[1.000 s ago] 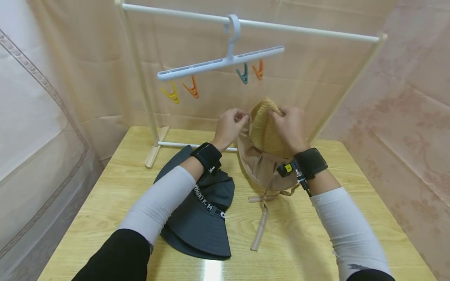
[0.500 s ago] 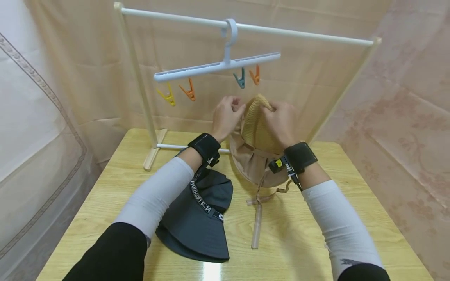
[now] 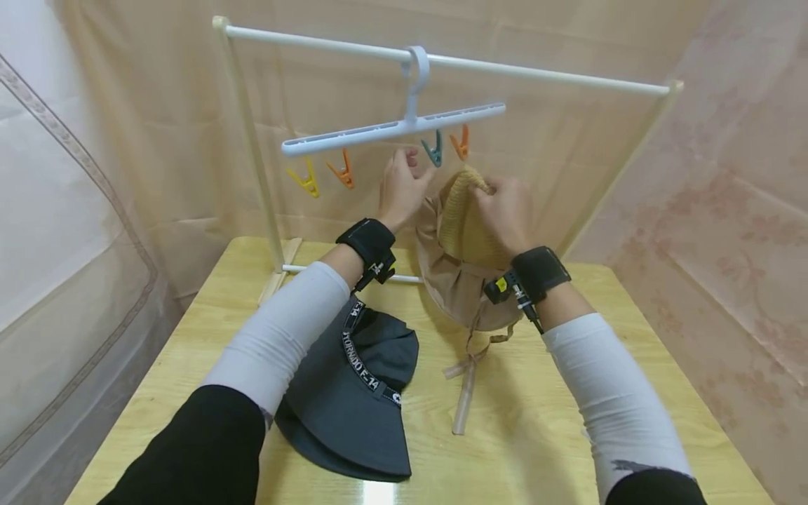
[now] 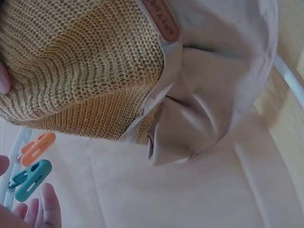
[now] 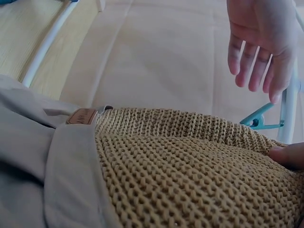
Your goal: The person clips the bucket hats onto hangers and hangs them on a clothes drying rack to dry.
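Note:
My right hand [image 3: 508, 217] pinches the top of a sun hat with a knitted straw-coloured crown [image 3: 463, 221] and a beige cloth brim [image 3: 445, 284]. The hat is held up below the right half of a pale blue hanger [image 3: 394, 129], its ribbon ties dangling toward the table. My left hand [image 3: 402, 188] is raised beside a teal clip [image 3: 433, 149] on that hanger, fingers loosely extended. In the right wrist view, the thumb tip of the left hand [image 5: 263, 47] lies close to the teal clip [image 5: 259, 118]; contact cannot be told. An orange clip [image 3: 461, 144] hangs just right of it.
The hanger hooks over the top bar of a white rack [image 3: 543, 73] standing on the wooden table [image 3: 568, 407]. A yellow clip [image 3: 306, 179] and another orange clip [image 3: 342, 170] hang at its left. A dark bucket hat [image 3: 353, 421] lies folded under my left forearm.
My left hand has left the hat's edge and risen to the teal clip. My right hand has kept its pinch on the sun hat, lifting it slightly nearer the hanger.

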Demonstrator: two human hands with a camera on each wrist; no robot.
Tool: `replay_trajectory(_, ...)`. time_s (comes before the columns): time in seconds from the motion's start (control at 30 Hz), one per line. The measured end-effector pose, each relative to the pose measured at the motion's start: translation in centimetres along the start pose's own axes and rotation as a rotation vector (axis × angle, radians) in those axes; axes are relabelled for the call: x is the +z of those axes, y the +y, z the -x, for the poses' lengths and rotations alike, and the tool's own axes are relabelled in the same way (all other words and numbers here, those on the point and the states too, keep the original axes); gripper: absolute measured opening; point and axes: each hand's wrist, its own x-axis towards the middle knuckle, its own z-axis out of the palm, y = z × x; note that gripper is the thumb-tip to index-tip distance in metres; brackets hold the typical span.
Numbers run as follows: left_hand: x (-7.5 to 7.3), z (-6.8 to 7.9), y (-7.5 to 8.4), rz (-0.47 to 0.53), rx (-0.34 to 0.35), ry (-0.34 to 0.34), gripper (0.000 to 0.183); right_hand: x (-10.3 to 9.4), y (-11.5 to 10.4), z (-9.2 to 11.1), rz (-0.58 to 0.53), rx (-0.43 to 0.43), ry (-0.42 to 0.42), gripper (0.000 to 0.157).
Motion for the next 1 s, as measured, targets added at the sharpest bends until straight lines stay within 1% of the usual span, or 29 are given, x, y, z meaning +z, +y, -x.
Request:
replay_trajectory(0.1,-0.1,-0.1,0.0,0.008,-0.032,-0.018,0.058,0.2,0.2,-0.2,-0.019,0.033,-0.02,0.03)
replay_trajectory(0.17,-0.1,-0.2,-0.1,0.004,-0.055,-0.03,0.063,0.4,0.4,-0.2,-0.014,0.041,-0.02,0.03)
replay_trajectory(0.23,0.0,-0.4,-0.1,0.005,-0.073,-0.043,0.067,0.5,0.5,-0.3,-0.006,0.041,-0.02,0.029)
replay_trajectory(0.33,0.0,-0.8,0.0,-0.002,-0.087,-0.06,0.068,0.6,0.4,-0.6,0.007,0.021,-0.027,0.027)
replay_trajectory(0.4,-0.1,-1.1,0.2,0.017,-0.097,-0.063,0.067,0.7,0.3,-0.7,0.005,0.008,-0.043,0.027)
replay_trajectory(0.5,-0.3,-1.8,0.6,0.083,-0.136,-0.07,0.068,0.8,0.0,-0.9,-0.007,0.003,-0.066,0.029)
replay_trajectory(0.63,-0.4,-2.9,1.5,0.185,-0.211,-0.09,0.065,0.9,-0.1,-1.1,-0.008,0.013,-0.068,0.028)
replay_trajectory(0.77,-0.3,-3.5,1.7,0.213,-0.251,-0.092,0.06,0.9,-0.1,-1.2,-0.02,0.034,-0.083,0.029)
replay_trajectory(0.87,0.0,-3.6,1.3,0.219,-0.249,-0.076,0.055,1.0,-0.2,-1.3,-0.024,0.043,-0.099,0.03)
replay_trajectory(1.0,0.7,-3.4,1.2,0.246,-0.235,-0.062,0.045,1.2,-0.3,-1.2,-0.039,0.054,-0.121,0.031)
